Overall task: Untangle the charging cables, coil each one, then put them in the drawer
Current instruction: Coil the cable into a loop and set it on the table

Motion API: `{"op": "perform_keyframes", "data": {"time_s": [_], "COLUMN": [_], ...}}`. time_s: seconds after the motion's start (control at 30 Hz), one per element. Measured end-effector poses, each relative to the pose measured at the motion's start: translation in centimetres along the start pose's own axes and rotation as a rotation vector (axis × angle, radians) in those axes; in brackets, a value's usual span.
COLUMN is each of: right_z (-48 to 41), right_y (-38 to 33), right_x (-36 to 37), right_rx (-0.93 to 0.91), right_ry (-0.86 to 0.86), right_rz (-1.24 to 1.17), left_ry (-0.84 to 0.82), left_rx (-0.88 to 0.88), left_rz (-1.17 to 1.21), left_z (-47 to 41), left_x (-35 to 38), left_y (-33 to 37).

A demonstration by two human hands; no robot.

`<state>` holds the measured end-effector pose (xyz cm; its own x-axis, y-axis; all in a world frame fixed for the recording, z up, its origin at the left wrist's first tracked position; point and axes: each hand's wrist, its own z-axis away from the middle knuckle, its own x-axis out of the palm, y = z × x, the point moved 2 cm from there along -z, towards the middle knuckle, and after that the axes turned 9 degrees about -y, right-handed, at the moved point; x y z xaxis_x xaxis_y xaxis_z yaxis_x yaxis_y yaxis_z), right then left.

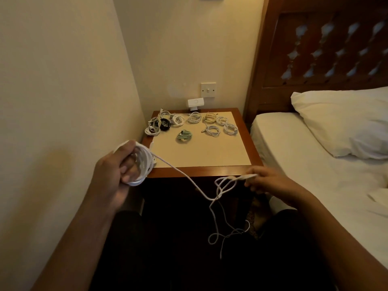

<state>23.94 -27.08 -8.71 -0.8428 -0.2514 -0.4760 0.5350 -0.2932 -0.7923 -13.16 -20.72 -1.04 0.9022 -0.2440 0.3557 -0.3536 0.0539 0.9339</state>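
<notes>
Coiling white cable: left grip is holding the wound loops; right grip is pinching, probably, the plug end. Slack is kinking below right grip, likely needing shaking loose before feeding toward left grip in even turns.

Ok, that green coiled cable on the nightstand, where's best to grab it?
Pinch the green cable across all its loops at the near edge, coming from above: it lies flat on the nightstand, apart from the other coils.
</notes>
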Motion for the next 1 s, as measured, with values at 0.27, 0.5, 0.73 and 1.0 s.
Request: {"op": "perform_keyframes", "data": {"time_s": [0.27,0.5,0.73,1.0], "right_z": [1.8,-3.8,-6.3,-2.4], "right_y": [-9.1,-0.5,7.7,-6.6], "right_x": [8.9,12.1,11.7,9.3], "right_rx": [-0.419,-0.130,0.291,-0.223], "right_ry": [-0.282,-0.124,-0.245,-0.100], "right_rz": [-0.041,0.132,0.518,0.137], "left_ry": [-0.326,-0.187,-0.114,-0.199], "left_rx": [0.023,0.189,0.390,0.037], "left_rz": [-0.142,0.094,0.229,-0.238], "left_z": [2.2,-1.6,-4.1,-1.7], "left_x": [8.7,6.2,-0.1,5.5], "left_y": [0.7,7.6,13.6,4.0]}}
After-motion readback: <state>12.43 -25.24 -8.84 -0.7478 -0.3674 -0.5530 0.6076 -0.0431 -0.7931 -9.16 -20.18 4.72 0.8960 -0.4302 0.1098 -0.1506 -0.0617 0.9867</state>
